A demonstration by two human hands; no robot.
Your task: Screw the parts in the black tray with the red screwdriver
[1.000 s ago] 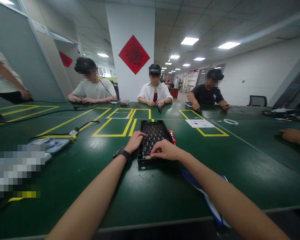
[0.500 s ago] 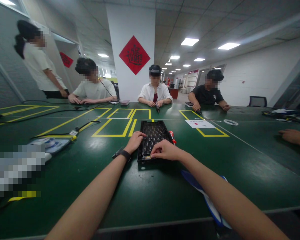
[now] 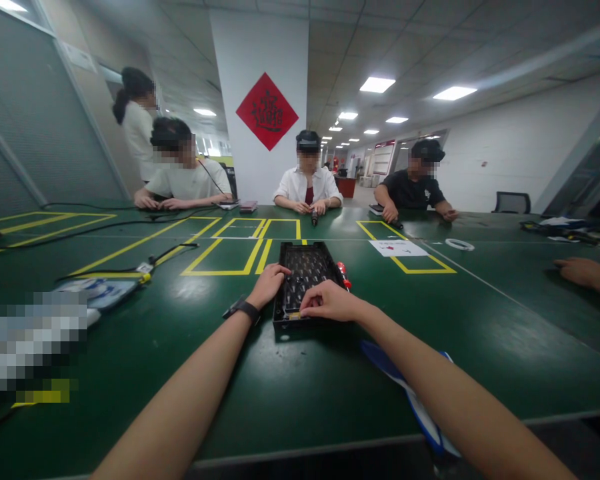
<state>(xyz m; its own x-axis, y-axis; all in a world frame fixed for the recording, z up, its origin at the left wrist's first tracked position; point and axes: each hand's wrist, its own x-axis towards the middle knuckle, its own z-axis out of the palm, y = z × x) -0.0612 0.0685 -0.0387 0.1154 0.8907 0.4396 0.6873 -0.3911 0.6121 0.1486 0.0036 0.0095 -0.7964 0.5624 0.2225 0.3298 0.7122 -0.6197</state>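
A black rectangular tray-like case (image 3: pixel 307 270) with rows of small pale parts inside lies on the green table (image 3: pixel 290 400). My left hand (image 3: pixel 269 285) rests on its left edge, fingers together on the rim. My right hand (image 3: pixel 330 301) is over the near right part, thumb and forefinger pinched beside a small yellowish strip (image 3: pixel 293 315) at the near end. Whatever sits between those fingertips is too small to make out. A red-handled tool (image 3: pixel 343 270) lies against the case's right side.
A blue and white object (image 3: pixel 420 403) lies under my right forearm. Paper (image 3: pixel 399 248) and a white ring (image 3: pixel 460 245) are further right. Cables and a bagged item (image 3: pixel 103 292) lie left. Several people sit around; another person's hand (image 3: pixel 580 272) rests at right.
The standing person at the back left has moved to the right, behind the seated person. My hands keep nearly the same pose on the case.
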